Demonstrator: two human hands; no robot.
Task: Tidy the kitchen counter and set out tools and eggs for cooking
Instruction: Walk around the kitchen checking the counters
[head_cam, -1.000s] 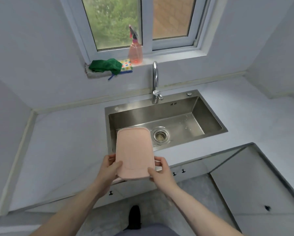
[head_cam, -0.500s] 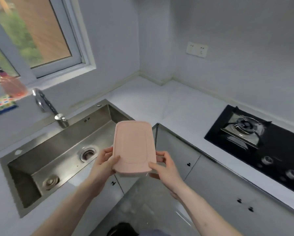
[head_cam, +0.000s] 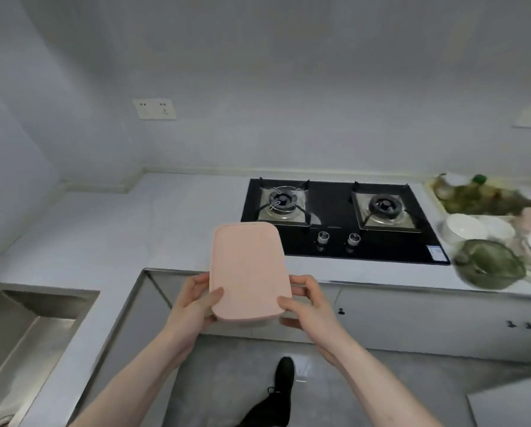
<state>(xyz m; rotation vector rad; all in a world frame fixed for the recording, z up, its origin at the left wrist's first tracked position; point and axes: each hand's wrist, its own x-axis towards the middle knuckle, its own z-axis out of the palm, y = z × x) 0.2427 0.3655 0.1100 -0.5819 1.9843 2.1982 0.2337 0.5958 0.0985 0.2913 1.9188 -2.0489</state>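
I see both hands gripping pink cutting board (head_cam: pixel 248 272) at near end, left hand (head_cam: pixel 193 306) and right hand (head_cam: pixel 312 306) fingers curled round edges, held above bench (head_cam: pixel 178 217) edge, hob (head_cam: pixel 338 220) beyond, dishes (head_cam: pixel 486 241) at right

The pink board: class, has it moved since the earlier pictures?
Yes. The pink board, held by both hands, was over the sink before; now it is to the sink's right, in front of the gas hob.
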